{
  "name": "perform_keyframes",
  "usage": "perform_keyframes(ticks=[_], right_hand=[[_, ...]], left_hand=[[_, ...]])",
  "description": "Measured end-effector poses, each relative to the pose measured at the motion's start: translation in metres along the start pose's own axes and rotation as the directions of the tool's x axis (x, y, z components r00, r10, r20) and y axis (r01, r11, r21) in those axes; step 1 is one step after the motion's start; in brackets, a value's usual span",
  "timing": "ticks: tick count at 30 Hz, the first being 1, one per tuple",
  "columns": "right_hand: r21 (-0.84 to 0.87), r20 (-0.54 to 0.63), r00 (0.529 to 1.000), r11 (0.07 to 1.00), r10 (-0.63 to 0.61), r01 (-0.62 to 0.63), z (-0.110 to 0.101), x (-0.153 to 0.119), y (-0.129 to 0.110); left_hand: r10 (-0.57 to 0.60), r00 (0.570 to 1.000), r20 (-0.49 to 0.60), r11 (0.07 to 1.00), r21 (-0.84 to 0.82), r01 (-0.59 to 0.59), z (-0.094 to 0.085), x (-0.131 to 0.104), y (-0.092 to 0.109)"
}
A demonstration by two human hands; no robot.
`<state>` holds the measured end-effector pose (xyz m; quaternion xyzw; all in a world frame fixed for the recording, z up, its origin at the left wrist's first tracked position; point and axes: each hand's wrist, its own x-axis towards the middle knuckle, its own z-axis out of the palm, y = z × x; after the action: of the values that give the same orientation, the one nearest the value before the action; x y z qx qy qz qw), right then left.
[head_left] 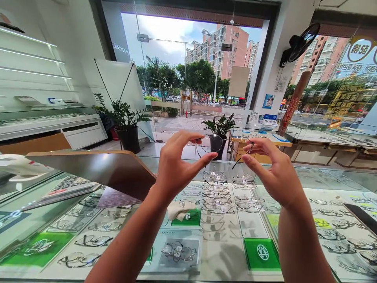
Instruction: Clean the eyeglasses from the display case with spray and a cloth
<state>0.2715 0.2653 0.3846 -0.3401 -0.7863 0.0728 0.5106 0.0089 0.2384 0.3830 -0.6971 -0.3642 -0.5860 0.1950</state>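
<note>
Left of and beyond the glass counter [222,257], lit shelves [32,59] line the wall; behind it, letters [121,48] reading "PTICAL" show by the window. Above the counter's middle, I see the left hand [182,161] pinching one side of thin-rimmed spectacles [222,142], the right hand [272,169] pinching the other. A white-emblemed green card [255,261] lies below; beyond the counter's right part, Chinese characters [359,49] mark the glass.

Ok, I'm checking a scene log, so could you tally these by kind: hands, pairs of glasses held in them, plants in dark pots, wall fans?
Hands: 2 (left hand, right hand)
Held glasses: 1
Plants in dark pots: 2 (left plant, middle plant)
Wall fan: 1
Total: 6
</note>
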Motion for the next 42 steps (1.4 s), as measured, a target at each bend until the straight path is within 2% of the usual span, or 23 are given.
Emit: perform_keyframes(ticks=[6,13,20,25,31,42], right_hand=[[-0.019,0.015,0.999,0.999,0.029,-0.028,0.000,0.000,0.001],[-0.038,0.024,0.999,0.998,0.049,-0.048,0.002,0.002,0.002],[-0.113,-0.077,0.996,0.993,0.035,-0.044,0.006,0.002,0.001],[-0.125,-0.111,0.994,0.992,-0.002,-0.012,0.009,0.002,0.002],[-0.131,-0.150,0.989,0.991,-0.002,-0.018,0.011,0.001,0.000],[-0.117,-0.184,0.982,0.993,-0.038,0.016,0.012,0.002,0.000]], left_hand=[[0.007,1.000,-0.025,1.000,-0.015,-0.007,0.002,0.001,-0.003],[-0.041,0.996,-0.077,0.999,-0.022,0.040,0.011,-0.003,-0.003],[-0.140,0.980,-0.139,0.990,-0.054,0.134,0.020,-0.007,-0.011],[-0.226,0.966,-0.125,0.969,-0.128,0.210,0.027,-0.009,-0.022],[-0.274,0.955,-0.115,0.952,-0.176,0.251,0.031,-0.010,-0.026],[-0.270,0.956,-0.112,0.952,-0.181,0.248,0.032,-0.008,-0.024]])
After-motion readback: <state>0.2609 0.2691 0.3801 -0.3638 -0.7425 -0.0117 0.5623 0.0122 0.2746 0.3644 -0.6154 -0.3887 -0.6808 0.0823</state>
